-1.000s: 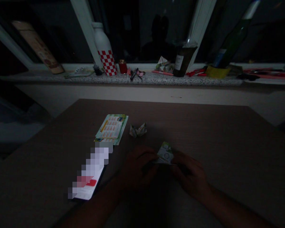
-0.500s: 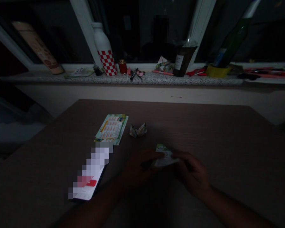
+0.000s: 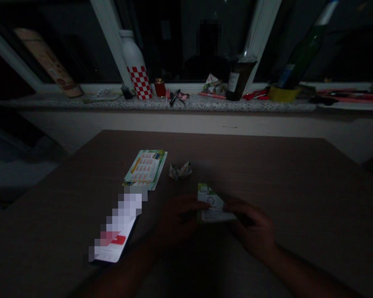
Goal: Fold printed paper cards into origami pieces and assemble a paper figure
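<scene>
Between my two hands is a folded sheet of printed paper (image 3: pixel 211 201), green and white, roughly a triangle with a slanted right edge. My left hand (image 3: pixel 182 215) grips its left side, the index finger lying across the printed face. At the slanted edge, my right hand (image 3: pixel 253 223) pinches the paper between thumb and fingers. The undersides of both hands are lost in shadow. Just beyond the paper, a small folded paper piece (image 3: pixel 180 170) with two raised points rests on the table.
Left of the folded piece lies a stack of printed leaflets (image 3: pixel 146 167). A lit phone (image 3: pixel 112 248), partly blurred out, lies nearer me on the brown table (image 3: pixel 267 165). On the windowsill (image 3: pixel 192 105) stand a checkered bottle (image 3: pixel 138 70), a dark pouch (image 3: pixel 240 78) and a green bottle (image 3: pixel 307 51).
The paper has turned to face up more and shows more of its printed side. My left hand has shifted slightly left, while my right hand stays at the slanted edge.
</scene>
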Action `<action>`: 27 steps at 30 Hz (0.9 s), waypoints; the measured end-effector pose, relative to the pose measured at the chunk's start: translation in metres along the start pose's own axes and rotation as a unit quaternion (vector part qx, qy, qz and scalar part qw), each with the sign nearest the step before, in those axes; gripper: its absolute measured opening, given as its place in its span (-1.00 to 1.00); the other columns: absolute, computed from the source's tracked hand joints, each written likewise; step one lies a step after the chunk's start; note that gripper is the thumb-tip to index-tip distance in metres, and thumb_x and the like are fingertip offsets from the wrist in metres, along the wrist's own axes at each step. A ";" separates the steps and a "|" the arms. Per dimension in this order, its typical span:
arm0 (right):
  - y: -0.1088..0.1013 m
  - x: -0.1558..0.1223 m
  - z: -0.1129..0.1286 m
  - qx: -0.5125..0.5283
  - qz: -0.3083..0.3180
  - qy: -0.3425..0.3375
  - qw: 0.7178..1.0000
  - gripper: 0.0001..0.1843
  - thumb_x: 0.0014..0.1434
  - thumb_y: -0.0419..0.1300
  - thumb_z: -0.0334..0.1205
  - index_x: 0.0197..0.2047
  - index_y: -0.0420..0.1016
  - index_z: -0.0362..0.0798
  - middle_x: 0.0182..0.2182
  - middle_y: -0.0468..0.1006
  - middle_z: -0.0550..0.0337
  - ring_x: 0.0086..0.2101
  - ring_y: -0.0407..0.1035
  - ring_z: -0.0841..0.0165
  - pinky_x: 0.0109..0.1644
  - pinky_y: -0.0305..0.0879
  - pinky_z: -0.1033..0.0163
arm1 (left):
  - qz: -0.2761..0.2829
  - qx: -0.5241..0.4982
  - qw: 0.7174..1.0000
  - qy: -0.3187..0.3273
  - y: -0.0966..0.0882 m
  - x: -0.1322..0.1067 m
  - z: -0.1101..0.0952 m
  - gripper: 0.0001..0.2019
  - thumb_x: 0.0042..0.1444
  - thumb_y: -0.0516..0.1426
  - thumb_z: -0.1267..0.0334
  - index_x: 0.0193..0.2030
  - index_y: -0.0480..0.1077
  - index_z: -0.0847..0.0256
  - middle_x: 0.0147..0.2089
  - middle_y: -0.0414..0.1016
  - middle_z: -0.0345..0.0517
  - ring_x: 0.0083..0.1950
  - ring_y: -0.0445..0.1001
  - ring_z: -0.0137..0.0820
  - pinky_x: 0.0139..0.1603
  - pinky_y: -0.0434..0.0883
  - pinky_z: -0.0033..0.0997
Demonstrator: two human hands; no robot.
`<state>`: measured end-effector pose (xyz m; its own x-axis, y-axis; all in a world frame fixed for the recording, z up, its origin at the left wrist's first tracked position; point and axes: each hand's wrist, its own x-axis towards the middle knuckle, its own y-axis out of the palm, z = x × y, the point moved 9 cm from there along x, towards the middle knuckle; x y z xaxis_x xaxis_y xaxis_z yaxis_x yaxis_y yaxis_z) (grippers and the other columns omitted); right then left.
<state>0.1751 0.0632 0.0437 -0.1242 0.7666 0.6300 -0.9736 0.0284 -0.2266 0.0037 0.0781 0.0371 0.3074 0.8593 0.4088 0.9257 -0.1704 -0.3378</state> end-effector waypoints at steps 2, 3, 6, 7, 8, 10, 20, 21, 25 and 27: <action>-0.001 -0.001 -0.004 0.008 -0.006 0.020 1.000 -0.78 0.07 0.22 -0.46 -0.24 0.55 0.03 -0.36 0.62 0.14 -0.33 0.53 0.33 -0.28 0.47 0.32 | 0.000 -0.014 0.999 -0.032 0.000 0.000 0.004 -0.79 0.02 0.25 0.27 -0.16 0.56 0.13 -0.13 0.60 -0.06 -0.13 0.55 -0.29 -0.11 0.46 -0.36; -0.001 -0.002 -0.007 0.012 -0.008 0.030 0.999 -0.80 0.08 0.23 -0.44 -0.25 0.54 0.03 -0.36 0.61 0.15 -0.33 0.53 0.33 -0.28 0.47 0.33 | 0.000 -0.022 0.999 -0.048 0.001 0.000 0.006 -0.78 -0.01 0.26 0.29 -0.17 0.56 0.12 -0.13 0.59 -0.08 -0.13 0.54 -0.30 -0.11 0.45 -0.38; 0.002 -0.006 -0.014 0.032 -0.003 0.064 0.997 -0.87 0.13 0.21 -0.39 -0.28 0.52 0.03 -0.35 0.61 0.15 -0.34 0.51 0.34 -0.29 0.44 0.32 | 0.011 -0.035 0.995 -0.088 0.005 0.000 0.009 -0.82 -0.01 0.28 0.29 -0.21 0.57 0.14 -0.19 0.59 -0.11 -0.17 0.53 -0.33 -0.16 0.43 -0.43; 0.003 -0.007 -0.017 0.040 -0.003 0.078 0.996 -0.90 0.15 0.20 -0.37 -0.30 0.51 0.02 -0.36 0.60 0.15 -0.35 0.50 0.34 -0.31 0.43 0.31 | 0.018 -0.035 0.994 -0.101 0.007 -0.001 0.011 -0.85 0.02 0.26 0.27 -0.23 0.57 0.16 -0.23 0.58 -0.12 -0.21 0.52 -0.35 -0.19 0.41 -0.45; 0.004 -0.009 -0.021 0.048 -0.003 0.095 0.994 -0.92 0.16 0.19 -0.35 -0.33 0.49 0.01 -0.38 0.59 0.16 -0.38 0.49 0.35 -0.33 0.41 0.32 | 0.024 -0.032 0.993 -0.114 0.009 -0.001 0.012 -0.87 0.06 0.23 0.25 -0.26 0.57 0.18 -0.29 0.57 -0.12 -0.26 0.51 -0.37 -0.24 0.40 -0.47; 0.005 -0.013 -0.028 0.054 -0.014 0.134 0.989 -0.89 0.18 0.19 -0.30 -0.40 0.44 -0.01 -0.48 0.53 0.22 -0.47 0.42 0.39 -0.42 0.35 0.34 | 0.021 -0.017 0.990 -0.140 0.010 -0.001 0.014 -0.83 0.10 0.19 0.21 -0.40 0.57 0.24 -0.45 0.49 -0.17 -0.40 0.43 -0.43 -0.38 0.33 -0.52; 0.006 -0.017 -0.042 0.059 -0.037 0.210 0.975 -0.80 0.14 0.22 -0.21 -0.49 0.40 -0.05 -0.59 0.42 0.29 -0.56 0.30 0.46 -0.47 0.26 0.37 | -0.078 -0.047 0.969 -0.229 0.006 -0.009 0.029 -0.77 0.00 0.25 0.18 -0.57 0.47 0.27 -0.57 0.38 -0.25 -0.52 0.29 -0.52 -0.49 0.21 -0.56; 0.006 -0.016 -0.042 0.053 -0.038 0.209 0.976 -0.80 0.13 0.23 -0.21 -0.50 0.41 -0.05 -0.60 0.42 0.29 -0.56 0.30 0.46 -0.48 0.26 0.38 | -0.086 -0.049 0.967 -0.234 0.006 -0.011 0.031 -0.76 -0.02 0.25 0.18 -0.59 0.45 0.27 -0.57 0.37 -0.25 -0.51 0.29 -0.52 -0.49 0.21 -0.56; 0.003 -0.014 -0.042 0.029 -0.050 0.211 0.976 -0.78 0.10 0.26 -0.21 -0.54 0.41 -0.05 -0.66 0.39 0.32 -0.61 0.27 0.48 -0.54 0.22 0.39 | -0.099 -0.052 0.962 -0.247 0.005 -0.014 0.037 -0.74 -0.04 0.27 0.16 -0.59 0.40 0.27 -0.57 0.36 -0.26 -0.50 0.30 -0.51 -0.48 0.24 -0.55; 0.001 -0.014 -0.041 0.018 -0.057 0.209 0.976 -0.78 0.08 0.27 -0.21 -0.55 0.41 -0.06 -0.66 0.40 0.31 -0.62 0.28 0.48 -0.55 0.22 0.40 | -0.105 -0.047 0.961 -0.252 0.004 -0.014 0.037 -0.74 -0.05 0.27 0.16 -0.59 0.38 0.26 -0.57 0.36 -0.26 -0.50 0.31 -0.51 -0.48 0.24 -0.55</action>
<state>0.1834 0.0790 0.0042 0.0669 0.9551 0.2887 -0.9836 0.1117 -0.1415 -0.0048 0.0832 -0.0015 -0.0130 0.9999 -0.0107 0.9788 0.0106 -0.2043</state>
